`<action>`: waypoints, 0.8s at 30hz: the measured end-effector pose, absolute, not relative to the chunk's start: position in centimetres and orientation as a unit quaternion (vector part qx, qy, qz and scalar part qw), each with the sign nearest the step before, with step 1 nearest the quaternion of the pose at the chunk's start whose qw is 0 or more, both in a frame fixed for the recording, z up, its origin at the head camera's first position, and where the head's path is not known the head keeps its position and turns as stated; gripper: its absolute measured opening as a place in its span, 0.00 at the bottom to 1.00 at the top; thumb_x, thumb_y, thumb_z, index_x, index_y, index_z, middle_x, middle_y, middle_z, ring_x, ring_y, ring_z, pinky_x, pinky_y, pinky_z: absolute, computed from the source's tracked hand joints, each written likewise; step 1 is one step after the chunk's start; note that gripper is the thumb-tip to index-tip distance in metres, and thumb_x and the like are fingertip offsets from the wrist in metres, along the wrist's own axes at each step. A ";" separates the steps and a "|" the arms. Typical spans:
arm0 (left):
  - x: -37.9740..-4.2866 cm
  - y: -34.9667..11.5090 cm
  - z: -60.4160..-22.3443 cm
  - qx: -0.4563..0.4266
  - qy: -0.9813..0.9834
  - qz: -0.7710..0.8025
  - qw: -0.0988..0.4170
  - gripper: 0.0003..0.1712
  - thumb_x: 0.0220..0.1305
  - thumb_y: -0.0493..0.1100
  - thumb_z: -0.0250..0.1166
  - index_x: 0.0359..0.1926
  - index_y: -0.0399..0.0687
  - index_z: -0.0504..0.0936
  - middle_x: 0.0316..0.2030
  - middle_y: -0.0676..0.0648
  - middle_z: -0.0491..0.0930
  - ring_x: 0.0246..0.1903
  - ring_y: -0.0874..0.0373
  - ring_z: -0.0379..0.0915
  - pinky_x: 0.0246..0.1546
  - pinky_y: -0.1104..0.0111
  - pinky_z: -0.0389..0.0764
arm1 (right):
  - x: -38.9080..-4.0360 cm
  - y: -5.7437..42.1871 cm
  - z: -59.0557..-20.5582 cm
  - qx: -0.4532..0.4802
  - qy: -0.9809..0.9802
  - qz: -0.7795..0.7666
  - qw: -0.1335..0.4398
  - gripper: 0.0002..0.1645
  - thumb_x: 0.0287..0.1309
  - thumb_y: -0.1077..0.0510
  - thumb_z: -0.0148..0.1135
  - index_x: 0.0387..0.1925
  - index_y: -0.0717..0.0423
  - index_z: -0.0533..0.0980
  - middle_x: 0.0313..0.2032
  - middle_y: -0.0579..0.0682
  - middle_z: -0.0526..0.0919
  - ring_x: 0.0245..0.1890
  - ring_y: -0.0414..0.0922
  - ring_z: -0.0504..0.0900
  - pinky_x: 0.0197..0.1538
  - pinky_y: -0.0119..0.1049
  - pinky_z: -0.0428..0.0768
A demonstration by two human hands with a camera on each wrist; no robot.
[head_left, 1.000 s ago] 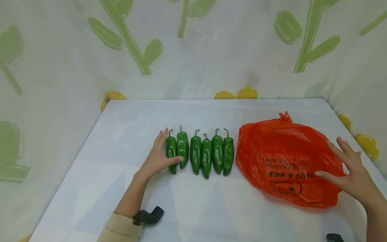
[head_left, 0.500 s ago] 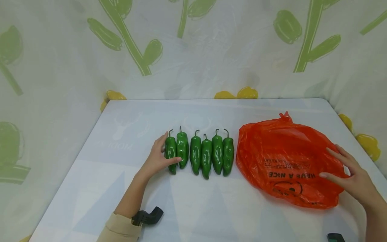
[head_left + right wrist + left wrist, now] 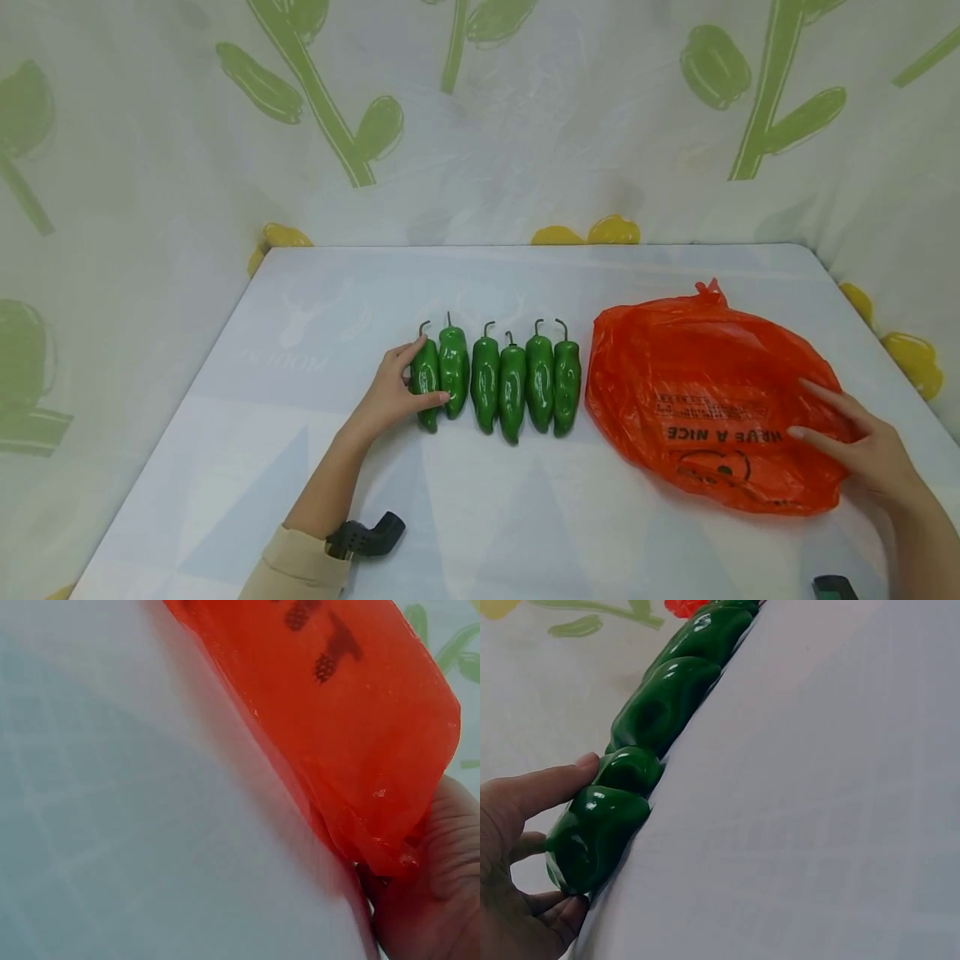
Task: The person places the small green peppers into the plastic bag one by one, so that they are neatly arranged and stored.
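1. Left hand [image 3: 393, 390] holds the leftmost two green peppers [image 3: 426, 375], thumb across the second, fingers at the outer one, apparently keeping the pair together.
2. Four other peppers [image 3: 513, 392] lie alongside on the table [image 3: 540, 517], presumably rowed for easy reach.
3. Right hand [image 3: 877, 450] has thumb and forefinger wide apart at the red bag [image 3: 697, 367], right of the row, likely steadying it; other fingers cannot be determined.

I see a tan left sleeve [image 3: 291, 570] with a creased cuff [image 3: 313, 547], a bent black left mount [image 3: 369, 536] and a black right mount [image 3: 834, 587], partly cut off.
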State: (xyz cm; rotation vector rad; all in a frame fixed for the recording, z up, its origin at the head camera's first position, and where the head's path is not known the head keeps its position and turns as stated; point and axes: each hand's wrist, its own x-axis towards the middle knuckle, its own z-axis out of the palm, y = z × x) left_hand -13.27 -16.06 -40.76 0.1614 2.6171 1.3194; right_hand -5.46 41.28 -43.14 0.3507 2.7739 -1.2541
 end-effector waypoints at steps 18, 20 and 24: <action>-13.5 -16.2 -40.6 0.012 0.889 0.450 0.087 0.47 0.54 0.43 0.66 0.73 0.51 0.54 0.66 0.35 0.54 0.62 0.39 0.60 0.55 0.49 0.71 | -5.7 41.0 -43.9 0.155 0.869 -0.467 0.061 0.44 0.58 0.43 0.61 0.71 0.27 0.50 0.75 0.43 0.36 0.72 0.58 0.37 0.32 0.15 0.74; -13.4 -16.1 -40.6 0.009 0.897 0.435 0.073 0.44 0.55 0.42 0.64 0.72 0.49 0.56 0.65 0.35 0.56 0.61 0.38 0.61 0.56 0.48 0.71 | -5.7 41.0 -43.9 0.157 0.867 -0.469 0.061 0.44 0.58 0.43 0.61 0.71 0.27 0.50 0.75 0.42 0.36 0.73 0.57 0.36 0.32 0.16 0.75; -13.3 -15.9 -40.4 0.003 0.926 0.375 0.044 0.41 0.54 0.44 0.61 0.70 0.49 0.60 0.64 0.37 0.61 0.58 0.41 0.65 0.54 0.49 0.71 | -5.5 41.0 -44.0 0.151 0.868 -0.469 0.056 0.44 0.59 0.44 0.61 0.71 0.27 0.51 0.74 0.39 0.37 0.73 0.54 0.36 0.32 0.15 0.74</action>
